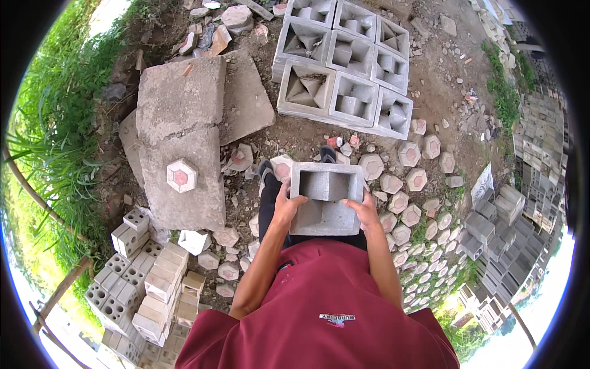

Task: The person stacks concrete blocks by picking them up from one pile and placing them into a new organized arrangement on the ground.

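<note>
While the person is standing over the dirt yard, both hands are gripping a grey hollow concrete block [326, 198] at waist height, in front of the red shirt [319, 301]. The left hand [286, 208] is clasping the block's left side, thumb lying over the front face; the right hand [364, 209] is wrapping the right side the same way, fingers curling out of sight behind the edge. The block is hiding most of the legs and feet, so only the toes of two dark shoes [327, 153] are peeking out beyond its far edge. The shirt is cutting off the lower forearms and elbows.

Ahead, a cluster of square decorative vent blocks [344, 67] is lying on the ground in rows, its far end running out of frame. To the left, broad concrete slabs [181, 135] are resting flat, with one hexagonal paver [181, 176] sitting on top. More hexagonal pavers [409, 184] are trailing off to the right. At lower left, stacked perforated bricks [144, 277] are bending with the lens rim. At the right edge, further stacks of blocks [541, 160] are too distorted to make out clearly. A small printed patch on the shirt is showing as a pale strip.
</note>
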A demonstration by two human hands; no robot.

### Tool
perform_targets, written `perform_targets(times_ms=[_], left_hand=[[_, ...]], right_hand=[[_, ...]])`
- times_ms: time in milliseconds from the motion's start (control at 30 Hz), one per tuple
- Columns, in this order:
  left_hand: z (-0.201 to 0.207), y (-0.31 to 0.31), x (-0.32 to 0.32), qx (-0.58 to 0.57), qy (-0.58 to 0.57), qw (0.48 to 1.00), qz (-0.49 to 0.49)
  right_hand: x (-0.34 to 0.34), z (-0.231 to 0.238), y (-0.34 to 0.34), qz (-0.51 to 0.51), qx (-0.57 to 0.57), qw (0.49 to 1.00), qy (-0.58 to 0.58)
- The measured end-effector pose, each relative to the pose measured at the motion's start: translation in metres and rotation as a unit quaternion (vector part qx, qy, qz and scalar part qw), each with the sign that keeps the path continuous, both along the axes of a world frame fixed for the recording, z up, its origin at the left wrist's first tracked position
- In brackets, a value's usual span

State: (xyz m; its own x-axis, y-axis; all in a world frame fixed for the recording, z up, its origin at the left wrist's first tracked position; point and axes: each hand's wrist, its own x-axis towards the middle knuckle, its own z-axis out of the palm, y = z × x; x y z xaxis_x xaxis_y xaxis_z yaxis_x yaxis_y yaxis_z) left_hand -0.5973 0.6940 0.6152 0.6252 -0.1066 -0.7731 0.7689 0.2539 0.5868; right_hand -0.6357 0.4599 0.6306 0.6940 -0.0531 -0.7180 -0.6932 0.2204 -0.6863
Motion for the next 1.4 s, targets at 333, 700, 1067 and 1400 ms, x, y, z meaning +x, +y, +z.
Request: perform_targets(times_ms=[333, 700, 1067, 1400], left_hand=[[-0.077, 0.055, 0.017, 0.038, 0.030, 0.995, -0.090], [-0.382, 0.057, 0.055, 0.056, -0.049, 0.995, -0.071], [-0.666, 0.036, 0.129, 0.123, -0.129, 0.975, -0.133], [-0.789, 0.034, 0.129, 0.180, -0.280, 0.939, -0.086]], right_hand=[[-0.007, -0.094, 0.069, -0.066, -0.087, 0.993, 0.053], [0.054, -0.409, 0.066, -0.002, -0.132, 0.991, -0.013], [0.119, -0.695, 0.052, -0.009, -0.264, 0.964, -0.024], [0.120, -0.767, 0.048, -0.015, -0.222, 0.975, -0.024]])
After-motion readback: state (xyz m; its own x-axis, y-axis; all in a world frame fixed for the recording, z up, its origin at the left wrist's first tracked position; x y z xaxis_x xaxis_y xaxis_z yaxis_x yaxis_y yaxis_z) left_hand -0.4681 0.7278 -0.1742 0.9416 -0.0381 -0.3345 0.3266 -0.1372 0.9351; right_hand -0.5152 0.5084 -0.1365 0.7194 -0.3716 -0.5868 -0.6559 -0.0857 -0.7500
